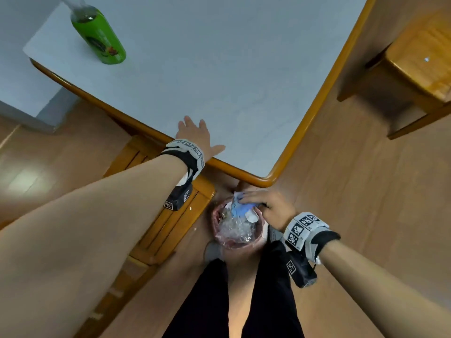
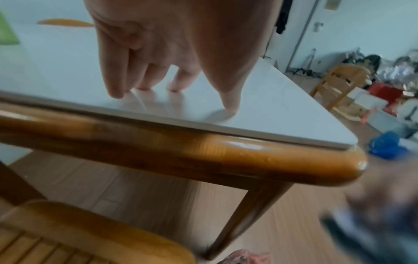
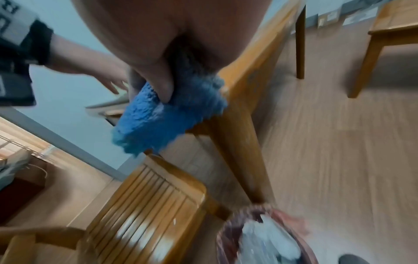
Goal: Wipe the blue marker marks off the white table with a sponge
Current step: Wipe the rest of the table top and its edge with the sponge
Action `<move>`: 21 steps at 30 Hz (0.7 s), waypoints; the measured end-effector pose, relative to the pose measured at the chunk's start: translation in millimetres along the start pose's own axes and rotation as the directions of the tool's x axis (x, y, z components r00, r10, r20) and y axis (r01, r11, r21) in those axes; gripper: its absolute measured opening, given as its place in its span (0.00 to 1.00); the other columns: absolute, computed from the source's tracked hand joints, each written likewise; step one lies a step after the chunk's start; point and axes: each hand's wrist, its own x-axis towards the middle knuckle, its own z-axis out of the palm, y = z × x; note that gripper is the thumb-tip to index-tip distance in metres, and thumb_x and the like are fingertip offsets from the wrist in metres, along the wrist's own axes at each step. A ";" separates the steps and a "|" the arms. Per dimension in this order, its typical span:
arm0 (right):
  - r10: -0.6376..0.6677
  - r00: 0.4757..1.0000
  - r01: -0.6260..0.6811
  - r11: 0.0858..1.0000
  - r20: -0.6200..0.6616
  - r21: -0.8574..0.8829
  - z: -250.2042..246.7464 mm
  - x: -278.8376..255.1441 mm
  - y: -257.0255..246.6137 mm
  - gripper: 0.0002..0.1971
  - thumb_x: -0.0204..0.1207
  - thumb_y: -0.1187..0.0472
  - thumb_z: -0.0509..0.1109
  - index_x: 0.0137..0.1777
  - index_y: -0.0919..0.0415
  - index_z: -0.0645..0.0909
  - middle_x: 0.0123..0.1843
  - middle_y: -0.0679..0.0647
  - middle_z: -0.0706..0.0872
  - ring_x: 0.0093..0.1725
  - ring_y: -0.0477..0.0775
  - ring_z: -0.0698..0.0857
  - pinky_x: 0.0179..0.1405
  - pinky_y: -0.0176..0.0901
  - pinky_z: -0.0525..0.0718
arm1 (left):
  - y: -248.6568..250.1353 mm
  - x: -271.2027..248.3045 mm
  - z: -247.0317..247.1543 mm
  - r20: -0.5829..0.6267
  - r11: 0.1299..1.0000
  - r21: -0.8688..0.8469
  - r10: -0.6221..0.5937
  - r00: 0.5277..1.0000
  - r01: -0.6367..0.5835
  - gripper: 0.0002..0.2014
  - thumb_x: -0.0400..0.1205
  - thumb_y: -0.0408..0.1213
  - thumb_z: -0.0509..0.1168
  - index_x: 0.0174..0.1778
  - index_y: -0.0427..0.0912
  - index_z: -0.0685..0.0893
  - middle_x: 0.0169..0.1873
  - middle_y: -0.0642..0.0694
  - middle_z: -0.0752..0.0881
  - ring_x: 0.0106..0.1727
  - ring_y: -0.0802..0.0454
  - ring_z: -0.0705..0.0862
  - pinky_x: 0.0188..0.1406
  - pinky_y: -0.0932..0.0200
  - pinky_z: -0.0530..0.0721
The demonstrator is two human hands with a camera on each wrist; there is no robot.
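Gripping: my right hand curls its fingers and thumb round the blue sponge, a nubbly, cloth-like pad (its texture shows best from the right wrist view).
Sponge position: held off the table, below the near corner and above the waste bin on the floor.
Thumb: my right thumb presses into the sponge's upper face, with the pad sticking out past it.
Left hand: my left hand lies with fingers straight and spread on the white table, just inside the near wooden rim.
Left fingertips: the fingertips touch the glossy top, where their reflections show; nothing is between them.
Table surface: pale, edged in orange-brown wood; I can see no clear blue marks on the part in view, though the pictures are soft.
Bin: round, reddish rim, lined with clear crumpled plastic and holding white scraps; it stands beside the table leg.
Bottle: a green bottle stands at the far left corner of the table, well apart from both hands.
Chair: a slatted wooden chair sits under the table's left edge, next to the bin.
Second table: another wooden table stands apart to the right.
Floor: wood-look planks; my dark trouser legs appear at the bottom of the head view.
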 end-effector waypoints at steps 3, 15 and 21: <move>0.050 0.998 -0.048 0.997 -0.026 0.052 15.7 -28.1 -6.9 0.31 0.65 0.84 0.60 0.59 0.54 0.88 0.66 0.49 0.86 0.73 0.47 0.78 0.76 0.53 0.73 | -1.9 -1.2 4.8 0.013 1.000 -0.008 0.017 1.000 -0.017 0.51 0.76 0.73 0.49 0.85 0.42 0.42 0.84 0.30 0.41 0.84 0.29 0.47 0.79 0.35 0.61; 0.250 0.830 -0.164 0.964 -0.499 0.211 -104.5 67.0 -14.6 0.24 0.76 0.72 0.61 0.66 0.49 0.82 0.65 0.49 0.86 0.60 0.47 0.82 0.67 0.45 0.78 | -16.5 4.3 1.1 0.112 0.998 0.007 0.055 0.992 -0.056 0.58 0.70 0.74 0.59 0.84 0.47 0.36 0.83 0.34 0.33 0.85 0.31 0.40 0.82 0.34 0.52; 0.200 0.906 -0.201 0.979 -0.372 0.037 -52.9 40.7 -9.3 0.23 0.75 0.75 0.64 0.66 0.54 0.84 0.71 0.46 0.79 0.73 0.43 0.74 0.76 0.37 0.68 | -18.2 -1.0 10.3 0.084 0.989 0.080 0.118 0.990 -0.124 0.58 0.73 0.67 0.65 0.84 0.47 0.32 0.82 0.33 0.31 0.85 0.31 0.40 0.84 0.37 0.51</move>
